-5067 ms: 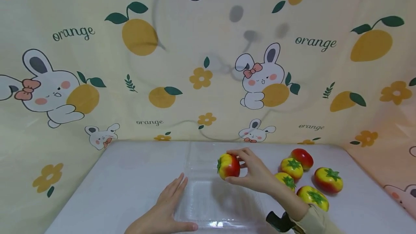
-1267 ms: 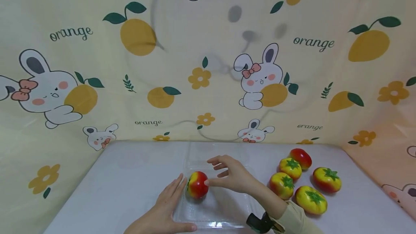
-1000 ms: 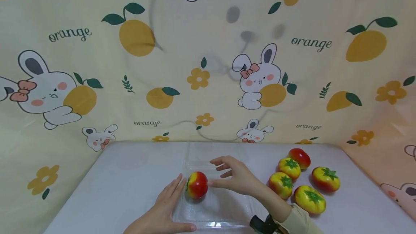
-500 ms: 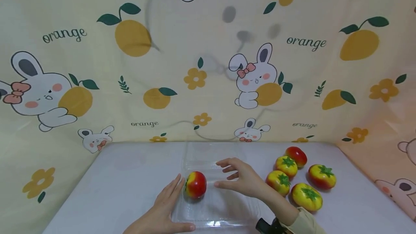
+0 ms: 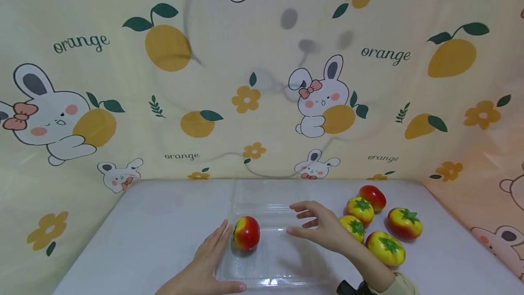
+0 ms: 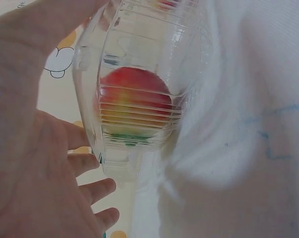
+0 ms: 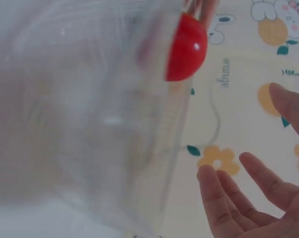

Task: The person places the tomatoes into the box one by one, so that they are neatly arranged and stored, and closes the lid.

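Observation:
A red-and-yellow persimmon [image 5: 246, 233] with green leaves lies on its side at the left of a clear plastic clamshell box [image 5: 294, 281]. Through the box wall [image 6: 107, 163], the left wrist view shows the same persimmon [image 6: 134, 99]. My left hand [image 5: 202, 263] rests along the box's left edge, fingers extended and thumb at the front edge. Over the right part of the box is my right hand [image 5: 321, 226], holding nothing, its thumb and fingers apart. In the right wrist view this hand [image 7: 258, 203] appears beyond the box rim, away from the persimmon [image 7: 186, 47].
Several more persimmons [image 5: 386, 248] are grouped on the white table [image 5: 155, 222] right of the box, one a red fruit [image 5: 372, 197] at the back. The box's lid [image 5: 268, 192] lies folded back toward the patterned backdrop [image 5: 221, 81].
My right hand held the persimmon above the box earlier. It set the fruit down at the left, let go and drew back to the right. My left hand has stayed at the box edge.

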### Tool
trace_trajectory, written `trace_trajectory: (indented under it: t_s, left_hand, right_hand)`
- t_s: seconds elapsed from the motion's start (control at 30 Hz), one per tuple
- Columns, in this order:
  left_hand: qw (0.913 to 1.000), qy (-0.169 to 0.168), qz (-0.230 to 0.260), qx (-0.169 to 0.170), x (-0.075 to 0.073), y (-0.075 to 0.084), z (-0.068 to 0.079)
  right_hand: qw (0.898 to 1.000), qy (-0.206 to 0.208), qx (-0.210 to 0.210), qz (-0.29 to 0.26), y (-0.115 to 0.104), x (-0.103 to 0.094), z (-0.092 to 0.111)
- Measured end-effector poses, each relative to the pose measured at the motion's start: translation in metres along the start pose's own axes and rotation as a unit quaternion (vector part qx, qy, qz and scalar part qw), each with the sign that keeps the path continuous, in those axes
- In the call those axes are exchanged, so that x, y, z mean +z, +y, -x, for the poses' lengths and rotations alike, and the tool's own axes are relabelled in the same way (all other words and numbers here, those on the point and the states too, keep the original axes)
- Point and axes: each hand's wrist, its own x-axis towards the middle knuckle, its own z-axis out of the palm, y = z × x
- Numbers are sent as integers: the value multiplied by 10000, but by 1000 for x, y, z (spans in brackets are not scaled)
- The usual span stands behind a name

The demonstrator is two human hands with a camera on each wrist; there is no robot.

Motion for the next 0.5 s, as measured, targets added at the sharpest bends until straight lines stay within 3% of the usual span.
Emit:
trace_trajectory:
  t_s: [0.5]
  left_hand:
    - [9999, -91, -82, 67, -2, -1, 0]
  right_hand:
    - [9971, 540, 542, 36, 18, -10, 8]
